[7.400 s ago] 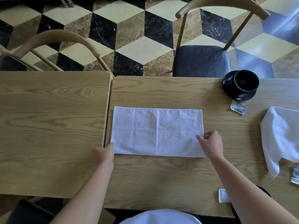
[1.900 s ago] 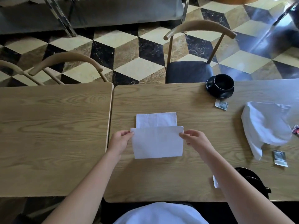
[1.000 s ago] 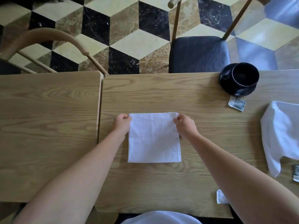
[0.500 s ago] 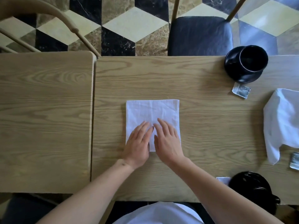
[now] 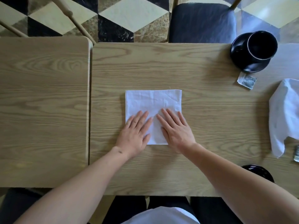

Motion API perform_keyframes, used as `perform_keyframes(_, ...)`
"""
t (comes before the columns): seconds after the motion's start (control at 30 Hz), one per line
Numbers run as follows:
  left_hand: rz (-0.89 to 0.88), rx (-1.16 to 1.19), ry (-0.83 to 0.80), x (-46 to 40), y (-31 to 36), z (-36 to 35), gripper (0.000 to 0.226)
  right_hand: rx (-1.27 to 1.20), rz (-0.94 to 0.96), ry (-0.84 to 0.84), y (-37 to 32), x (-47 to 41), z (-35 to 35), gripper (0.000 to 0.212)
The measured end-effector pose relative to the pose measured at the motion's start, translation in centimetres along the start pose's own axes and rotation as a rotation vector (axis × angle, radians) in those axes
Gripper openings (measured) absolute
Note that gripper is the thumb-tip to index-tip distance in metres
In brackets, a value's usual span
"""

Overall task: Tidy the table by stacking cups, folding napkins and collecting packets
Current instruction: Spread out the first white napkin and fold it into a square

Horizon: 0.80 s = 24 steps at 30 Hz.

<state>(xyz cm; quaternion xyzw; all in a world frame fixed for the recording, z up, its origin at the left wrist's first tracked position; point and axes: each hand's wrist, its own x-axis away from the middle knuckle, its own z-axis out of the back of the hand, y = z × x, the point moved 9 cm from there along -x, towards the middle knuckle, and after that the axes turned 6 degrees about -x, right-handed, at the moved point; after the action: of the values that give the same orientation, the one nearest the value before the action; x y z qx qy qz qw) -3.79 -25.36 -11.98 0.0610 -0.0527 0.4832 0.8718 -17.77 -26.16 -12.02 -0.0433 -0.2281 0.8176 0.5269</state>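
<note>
Folded napkin (image 5: 153,104) lies flat at desk (image 5: 210,110) centre. Left hand (image 5: 135,131) & right hand (image 5: 175,129) lie flat on its near half, fingers (image 5: 142,118) spread, pinching nothing. Risk: if palms slide unevenly, layers shift & edges misalign w/ new wrinkles.

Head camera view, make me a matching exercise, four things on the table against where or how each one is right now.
Things:
1. folded napkin
2. black cup
3. loose napkin
4. packet

States:
A. crumpled at the right edge
B. flat under both hands
C. lying just nearer than the saucer
D. standing on a saucer

Pairs: 1-B, 2-D, 3-A, 4-C. The left hand and right hand press palm-down.
</note>
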Motion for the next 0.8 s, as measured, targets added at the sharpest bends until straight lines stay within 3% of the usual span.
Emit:
perform_keyframes(0.07, 0.129, 0.139, 0.003, 0.0, -0.8, 1.7, 0.058, -0.031, -0.055, 0.011, -0.2, 0.1, 1.2, 0.052)
perform_keyframes(0.17, 0.711, 0.446, 0.083, 3.1, -5.7, 3.5, 0.042, -0.224, -0.39, 0.139, 2.4, 2.0, 4.0, 0.049)
perform_keyframes(0.27, 1.227, 0.846, 0.049, 8.7, -7.8, 1.9, 0.032, -0.512, -0.777, 0.262, 5.0, 6.1, 4.9, 0.025)
perform_keyframes(0.37, 1.507, 1.371, -0.057, 11.2, -5.6, -0.3, 0.017, -0.7, -1.058, 0.154, 5.4, 9.0, 3.0, 0.022)
perform_keyframes(0.43, 1.575, 1.573, -0.085, 11.5, -4.4, -0.8, 0.02, -0.796, -1.1, 0.072, 4.4, 9.4, 1.7, 0.019)
perform_keyframes(0.57, 1.51, 1.734, -0.094, 10.0, -3.8, -0.4, 0.018, -0.934, -1.142, 0.067, 3.1, 8.6, 1.4, 0.039)
perform_keyframes(0.67, 1.431, 1.689, -0.116, 9.3, -4.4, 0.3, 0.01, -1.058, -1.197, 0.049, 2.7, 8.2, 1.8, 0.025)
perform_keyframes(0.8, 1.345, 1.632, -0.092, 9.7, -5.7, 1.8, 0.012, -1.206, -1.128, 0.11, 2.2, 7.7, 3.4, 0.014)
